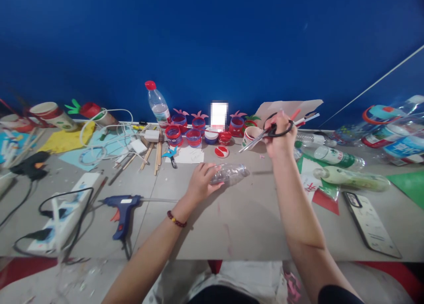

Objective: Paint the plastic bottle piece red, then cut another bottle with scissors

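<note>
My left hand (202,182), with a beaded bracelet at the wrist, is closed around one end of a clear plastic bottle (230,174). The bottle lies on its side on the grey table, its neck toward the right. Raised over the table at the right, my right hand (281,134) grips a pair of scissors (253,141) by the black handles. Their blades point down and left, in front of a paper cup (252,135) and apart from the bottle. A red and white round lid (221,152) lies behind the bottle.
A blue glue gun (123,211) and a white power strip (68,213) with cords lie at left. Several red and blue cups (194,137) and an upright bottle (158,104) stand along the blue wall. A phone (371,223) and more bottles (356,178) lie at right.
</note>
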A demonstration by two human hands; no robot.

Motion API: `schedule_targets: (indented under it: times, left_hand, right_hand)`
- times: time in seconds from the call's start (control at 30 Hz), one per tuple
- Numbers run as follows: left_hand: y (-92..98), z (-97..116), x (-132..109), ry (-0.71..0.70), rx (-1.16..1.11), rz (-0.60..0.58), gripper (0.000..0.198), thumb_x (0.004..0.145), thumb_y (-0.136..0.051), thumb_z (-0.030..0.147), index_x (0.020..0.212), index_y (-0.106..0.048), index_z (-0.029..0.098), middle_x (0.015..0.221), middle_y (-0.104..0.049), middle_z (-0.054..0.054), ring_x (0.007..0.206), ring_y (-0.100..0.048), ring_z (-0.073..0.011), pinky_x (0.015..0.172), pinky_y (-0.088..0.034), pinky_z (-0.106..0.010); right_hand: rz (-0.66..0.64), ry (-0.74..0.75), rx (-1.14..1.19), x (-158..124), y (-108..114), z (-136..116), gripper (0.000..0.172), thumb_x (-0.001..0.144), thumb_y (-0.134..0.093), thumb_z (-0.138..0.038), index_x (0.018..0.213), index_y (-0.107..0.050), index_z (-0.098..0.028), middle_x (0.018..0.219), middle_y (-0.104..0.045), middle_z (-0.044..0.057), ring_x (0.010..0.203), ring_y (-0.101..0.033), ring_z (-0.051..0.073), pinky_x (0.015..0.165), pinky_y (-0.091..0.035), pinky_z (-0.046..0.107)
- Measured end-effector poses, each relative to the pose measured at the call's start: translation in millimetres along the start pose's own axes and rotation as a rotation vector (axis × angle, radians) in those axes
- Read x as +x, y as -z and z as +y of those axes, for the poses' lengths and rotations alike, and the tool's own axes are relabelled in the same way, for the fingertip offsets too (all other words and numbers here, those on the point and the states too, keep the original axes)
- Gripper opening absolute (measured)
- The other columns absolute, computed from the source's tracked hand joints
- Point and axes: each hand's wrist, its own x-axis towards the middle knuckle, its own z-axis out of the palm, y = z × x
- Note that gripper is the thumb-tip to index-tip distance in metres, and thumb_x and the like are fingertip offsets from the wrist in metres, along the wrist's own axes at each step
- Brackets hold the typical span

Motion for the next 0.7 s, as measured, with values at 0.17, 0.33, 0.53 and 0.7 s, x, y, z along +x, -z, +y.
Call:
schedule_targets:
  times: [0.17, 0.33, 0.53, 0.7]
  left_hand:
    - [3.6, 4, 2, 0.105, -0.053, 0.062, 0.047, 0.082, -0.076, 0.040, 0.121, -0.056, 0.023, 0.112, -0.063, -0.009, 0.101, -0.060, -0.0243, 0.087, -0.055, -0.042]
    - [9.8, 11, 3, 0.297, -0.132, 0.118, 0.055, 0.080, -0.077, 0.042, 0.125, -0.053, 0.022, 0.118, -0.061, -0.010, 0.110, -0.062, -0.0244, 0.094, -0.056, -0.041]
    - [11.2, 13, 4, 0.451, -0.308, 0.178, 0.063, 0.079, -0.076, 0.047, 0.132, -0.053, 0.020, 0.118, -0.066, -0.011, 0.108, -0.067, -0.0249, 0.094, -0.058, -0.044]
    - [10.3, 7, 7, 0.718, -1.011, 0.004, 0.065, 0.079, -0.061, 0.074, 0.112, -0.066, 0.018, 0.107, -0.073, -0.013, 0.098, -0.072, -0.0283, 0.086, -0.059, -0.046]
  right_hand:
    - [0.142, -0.048, 0.158, 4, 20, -3, 0.037, 0.085, -0.064, -0.057, 0.072, -0.057, -0.023, 0.062, -0.059, -0.001, 0.046, -0.052, 0.010, 0.038, -0.041, 0.026]
    - [-0.058, -0.055, 0.086, -6, 12, -28, 0.035, 0.074, -0.079, -0.051, 0.085, -0.063, -0.022, 0.084, -0.072, 0.004, 0.072, -0.068, 0.016, 0.060, -0.058, 0.030]
    - [-0.104, 0.033, 0.009, -9, 13, -44, 0.027, 0.077, -0.079, -0.042, 0.094, -0.066, -0.025, 0.102, -0.073, 0.004, 0.080, -0.068, 0.014, 0.071, -0.060, 0.030]
    - [-0.034, 0.058, 0.002, -13, 19, -38, 0.020, 0.081, -0.075, -0.042, 0.089, -0.071, -0.025, 0.091, -0.073, 0.003, 0.077, -0.067, 0.016, 0.070, -0.059, 0.031]
